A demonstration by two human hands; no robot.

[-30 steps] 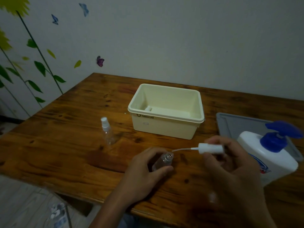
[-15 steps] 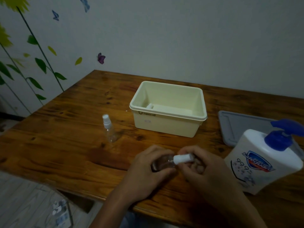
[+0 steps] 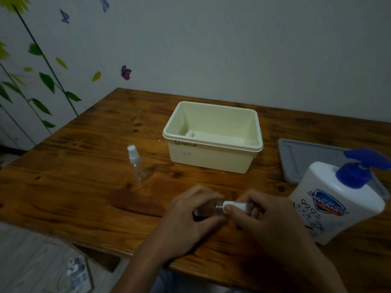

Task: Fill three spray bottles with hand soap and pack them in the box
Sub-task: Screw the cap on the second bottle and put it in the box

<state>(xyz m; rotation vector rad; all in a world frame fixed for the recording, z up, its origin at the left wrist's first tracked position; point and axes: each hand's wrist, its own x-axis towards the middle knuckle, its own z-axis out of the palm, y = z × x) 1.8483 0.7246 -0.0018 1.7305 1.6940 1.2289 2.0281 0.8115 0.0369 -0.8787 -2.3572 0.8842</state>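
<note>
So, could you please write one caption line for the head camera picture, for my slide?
Left hand holds a small spray bottle while right hand fits its white spray cap.

table point(image 3: 84, 187): brown wood, knots showing
lid point(image 3: 296, 157): grey, flat on table's right side
wall point(image 3: 232, 49): plain pale
wall decals point(image 3: 126, 72): purple butterfly, blue butterflies, green leafy stems at left

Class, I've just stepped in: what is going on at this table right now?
A person holds a small clear bottle in the left hand while the right hand fits its white spray cap. Another capped bottle stands on the table. Something white lies in the cream box. The soap dispenser stands at right.
</note>
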